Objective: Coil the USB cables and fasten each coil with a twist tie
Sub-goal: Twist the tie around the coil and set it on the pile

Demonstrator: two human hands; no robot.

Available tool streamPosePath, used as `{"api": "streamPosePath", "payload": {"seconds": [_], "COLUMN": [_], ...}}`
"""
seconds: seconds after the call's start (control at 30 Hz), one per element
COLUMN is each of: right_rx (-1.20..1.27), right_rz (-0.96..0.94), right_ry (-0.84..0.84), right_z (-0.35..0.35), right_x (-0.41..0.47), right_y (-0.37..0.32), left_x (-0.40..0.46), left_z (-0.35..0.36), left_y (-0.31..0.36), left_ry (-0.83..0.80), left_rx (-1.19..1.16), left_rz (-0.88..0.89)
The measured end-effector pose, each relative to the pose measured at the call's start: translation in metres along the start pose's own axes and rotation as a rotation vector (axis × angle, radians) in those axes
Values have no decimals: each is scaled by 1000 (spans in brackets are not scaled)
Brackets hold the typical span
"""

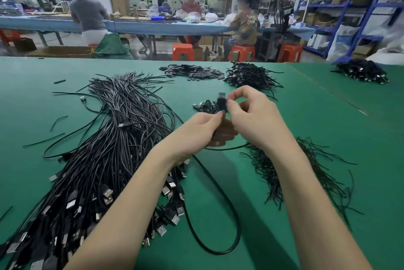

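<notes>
Both grips pinch one USB cable (pixel 220 245) at its plug (pixel 222 100): your left hand (pixel 197 131) below, right hand (pixel 253 116) above; slack loops on the tabletop (pixel 306 237). Coiling looks barely begun. Next: wind loops, then reach the twist ties (pixel 306 177).

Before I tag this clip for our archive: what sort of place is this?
Most likely a small factory packing floor: a big bundle of USB cables on a green worktable, workers on stools at a long bench, stocked blue shelving.
</notes>
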State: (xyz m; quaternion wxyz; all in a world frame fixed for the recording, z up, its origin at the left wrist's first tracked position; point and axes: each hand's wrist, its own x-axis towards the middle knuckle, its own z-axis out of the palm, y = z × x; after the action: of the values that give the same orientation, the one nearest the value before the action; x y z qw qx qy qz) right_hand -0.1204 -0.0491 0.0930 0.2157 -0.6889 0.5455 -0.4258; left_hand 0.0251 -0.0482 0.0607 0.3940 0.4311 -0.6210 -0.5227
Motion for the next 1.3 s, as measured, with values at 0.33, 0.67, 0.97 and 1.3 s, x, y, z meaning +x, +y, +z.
{"api": "streamPosePath", "payload": {"seconds": [0.33,0.67,0.97,1.3], "right_rx": [539,203,194,666], "right_rz": [253,158,232,185], "right_ry": [-857,-315,-222,-884], "right_z": [1,9,5,5], "right_x": [-18,-6,2,-15], "right_y": [18,43,14,26], "left_x": [-1,-11,-1,5], "left_z": [-26,-32,-11,-17], "left_y": [2,6,-5,-7], "left_ry": [16,-151,-81,216], "left_rx": [-811,-378,91,-679], "left_rz": [135,130,18,154]}}
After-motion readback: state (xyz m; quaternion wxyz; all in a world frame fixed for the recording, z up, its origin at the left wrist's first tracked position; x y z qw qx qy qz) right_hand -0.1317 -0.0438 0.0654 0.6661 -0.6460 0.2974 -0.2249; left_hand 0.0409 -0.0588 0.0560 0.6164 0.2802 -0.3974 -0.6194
